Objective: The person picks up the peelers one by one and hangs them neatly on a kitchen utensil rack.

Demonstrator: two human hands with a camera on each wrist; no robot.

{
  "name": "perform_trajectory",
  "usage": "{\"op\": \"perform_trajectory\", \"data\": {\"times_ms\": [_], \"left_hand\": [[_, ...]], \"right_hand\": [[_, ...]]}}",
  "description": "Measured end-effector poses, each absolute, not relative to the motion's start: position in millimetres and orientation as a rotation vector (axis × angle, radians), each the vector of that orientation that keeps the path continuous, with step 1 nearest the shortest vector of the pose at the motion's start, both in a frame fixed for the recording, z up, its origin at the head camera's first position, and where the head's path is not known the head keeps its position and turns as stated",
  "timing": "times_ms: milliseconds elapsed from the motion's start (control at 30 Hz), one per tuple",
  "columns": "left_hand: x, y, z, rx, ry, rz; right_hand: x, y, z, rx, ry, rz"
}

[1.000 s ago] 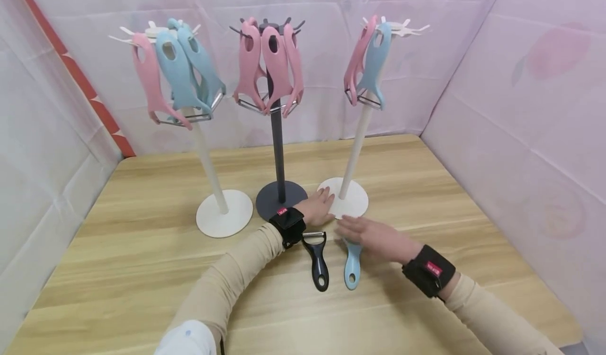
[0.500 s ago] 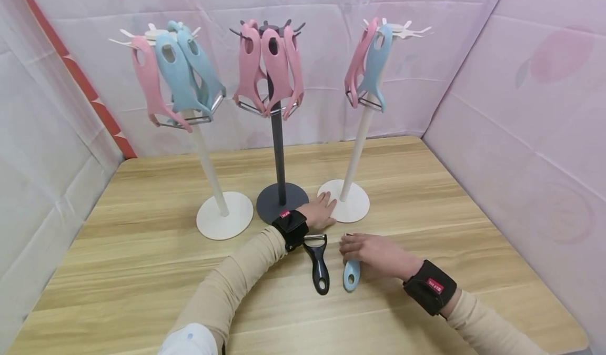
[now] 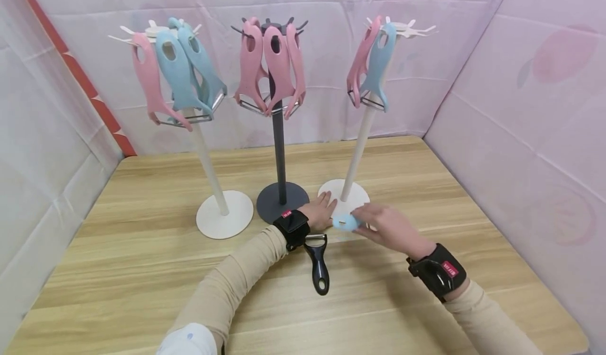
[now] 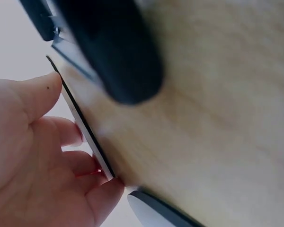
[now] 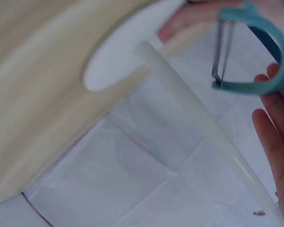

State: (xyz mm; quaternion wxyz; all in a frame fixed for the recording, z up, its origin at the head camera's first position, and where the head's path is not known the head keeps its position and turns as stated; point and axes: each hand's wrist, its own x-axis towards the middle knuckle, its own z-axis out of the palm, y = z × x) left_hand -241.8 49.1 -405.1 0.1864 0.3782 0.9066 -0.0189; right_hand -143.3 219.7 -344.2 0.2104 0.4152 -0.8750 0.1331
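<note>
My right hand (image 3: 390, 227) holds a light blue peeler (image 3: 344, 222) just above the front edge of the right white stand's base (image 3: 357, 197). In the right wrist view, the blade end of this peeler (image 5: 248, 88) shows beside my fingers (image 5: 274, 137). My left hand (image 3: 321, 211) lies with spread fingers on the left edge of that base; the left wrist view has its thumb (image 4: 42, 94) at the rim. A black peeler (image 3: 319, 265) lies on the table by my left wrist. On the right stand's hooks hang a pink peeler (image 3: 362, 60) and another blue peeler (image 3: 380, 63).
Left of it stand a black stand (image 3: 279, 150) hung with pink peelers (image 3: 278, 63) and a white stand (image 3: 210, 171) bearing one pink peeler (image 3: 150, 76) and blue peelers (image 3: 177, 73). Cloth walls (image 3: 530, 108) enclose the wooden table (image 3: 142, 271).
My right hand came down onto the light blue peeler lying on the table, took hold of it and raised it forward towards the right stand. The left hand has stayed on the base.
</note>
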Motion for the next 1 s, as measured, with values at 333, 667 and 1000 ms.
{"op": "perform_trajectory", "data": {"times_ms": [333, 667, 1000], "left_hand": [[-240, 49, -400, 1.001, 2.519, -0.06], [-241, 44, -400, 0.948, 2.525, -0.042], [-243, 67, -409, 0.953, 2.537, -0.058]], "right_hand": [[-165, 204, -275, 0.609, -2.012, 0.666], [-192, 185, -199, 0.206, -1.833, 0.842], [-214, 198, -170, -0.041, -1.923, 0.795]]}}
